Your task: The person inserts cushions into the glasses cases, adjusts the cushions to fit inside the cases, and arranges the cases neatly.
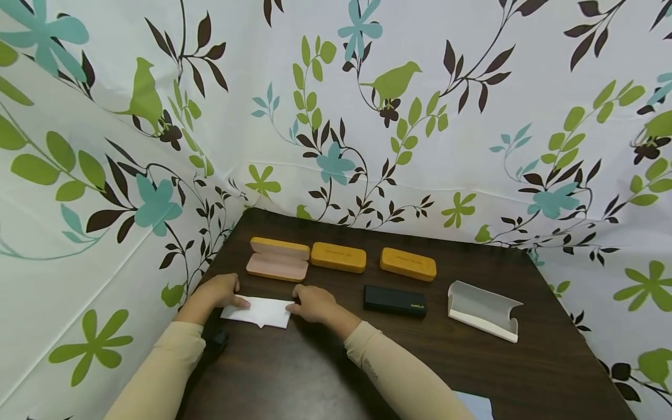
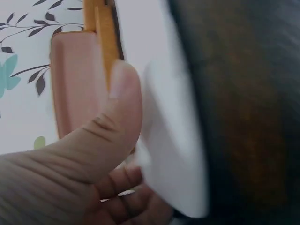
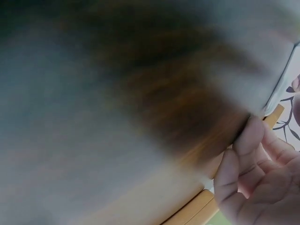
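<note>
A white folded sheet (image 1: pixel 262 312), paper or cloth I cannot tell, lies low over the dark table with a small point on its near edge. My left hand (image 1: pixel 223 290) pinches its left end, thumb on top; in the left wrist view the thumb (image 2: pixel 123 89) lies along the white sheet (image 2: pixel 164 117) and the other fingers curl behind it. At the right end my right hand (image 1: pixel 313 303) pinches the corner between thumb and fingers. The right wrist view shows that hand (image 3: pixel 267 178) with fingertips together; much of that view is blurred.
Behind the sheet stands an open yellow glasses case (image 1: pixel 278 267) with pink lining. Two closed yellow cases (image 1: pixel 338 257) (image 1: pixel 408 264), a black case (image 1: pixel 395 300) and an open white case (image 1: pixel 483 312) stand to the right. A pale cloth (image 1: pixel 475 403) lies at the near edge.
</note>
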The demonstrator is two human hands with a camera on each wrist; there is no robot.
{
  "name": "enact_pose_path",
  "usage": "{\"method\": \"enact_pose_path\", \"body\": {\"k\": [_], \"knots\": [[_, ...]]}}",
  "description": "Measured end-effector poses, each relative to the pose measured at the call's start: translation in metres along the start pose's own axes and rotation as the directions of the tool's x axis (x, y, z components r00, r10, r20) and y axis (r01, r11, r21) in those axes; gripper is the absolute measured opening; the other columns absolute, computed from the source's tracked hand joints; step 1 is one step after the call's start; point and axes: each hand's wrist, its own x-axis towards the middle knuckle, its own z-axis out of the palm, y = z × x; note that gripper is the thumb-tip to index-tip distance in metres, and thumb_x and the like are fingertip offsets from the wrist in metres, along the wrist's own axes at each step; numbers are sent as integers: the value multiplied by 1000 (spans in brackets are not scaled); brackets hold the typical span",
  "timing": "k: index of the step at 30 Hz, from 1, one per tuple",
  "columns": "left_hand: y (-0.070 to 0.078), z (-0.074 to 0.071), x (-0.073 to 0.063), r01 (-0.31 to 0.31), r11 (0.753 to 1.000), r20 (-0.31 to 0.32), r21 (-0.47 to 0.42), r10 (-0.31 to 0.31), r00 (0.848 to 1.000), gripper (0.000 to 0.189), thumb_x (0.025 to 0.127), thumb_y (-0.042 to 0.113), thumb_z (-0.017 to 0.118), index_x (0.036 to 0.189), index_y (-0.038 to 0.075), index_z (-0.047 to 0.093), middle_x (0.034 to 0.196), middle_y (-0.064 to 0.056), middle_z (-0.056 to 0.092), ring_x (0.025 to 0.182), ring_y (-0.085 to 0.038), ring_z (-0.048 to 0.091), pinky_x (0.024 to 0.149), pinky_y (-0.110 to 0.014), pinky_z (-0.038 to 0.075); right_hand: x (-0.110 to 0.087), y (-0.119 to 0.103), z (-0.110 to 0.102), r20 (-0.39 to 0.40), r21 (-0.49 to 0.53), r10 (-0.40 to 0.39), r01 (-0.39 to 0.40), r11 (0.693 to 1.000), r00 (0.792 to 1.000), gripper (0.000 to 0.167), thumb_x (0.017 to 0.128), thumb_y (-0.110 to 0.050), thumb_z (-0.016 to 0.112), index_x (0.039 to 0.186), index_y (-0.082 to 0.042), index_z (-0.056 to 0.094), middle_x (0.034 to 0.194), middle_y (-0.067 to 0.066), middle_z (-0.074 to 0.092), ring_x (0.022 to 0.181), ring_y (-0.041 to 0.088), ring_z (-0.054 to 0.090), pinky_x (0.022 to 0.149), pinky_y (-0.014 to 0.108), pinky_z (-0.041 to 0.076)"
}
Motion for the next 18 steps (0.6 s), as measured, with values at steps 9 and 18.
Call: {"method": "enact_pose_path", "body": {"k": [9,18], "knots": [[-4,5,-4,-57,998,-47,1,57,997,38,79,31,89,82,8,58,78,-5,57,70,-21,52,61,-35,44,1,-12,0,-19,-22,-8,8,1000,1000,29,92,-46,73,95,-19,63,88,-5,62,75,11,56,62,32,47],[-13,10,0,-178,977,-17,-117,178,984,35,82,22,86,69,12,55,67,1,47,63,-16,45,57,-30,37,4,-7,2,17,79,-70,68,995,997,17,94,-27,74,84,-15,67,82,-5,58,72,8,52,60,26,44]]}}
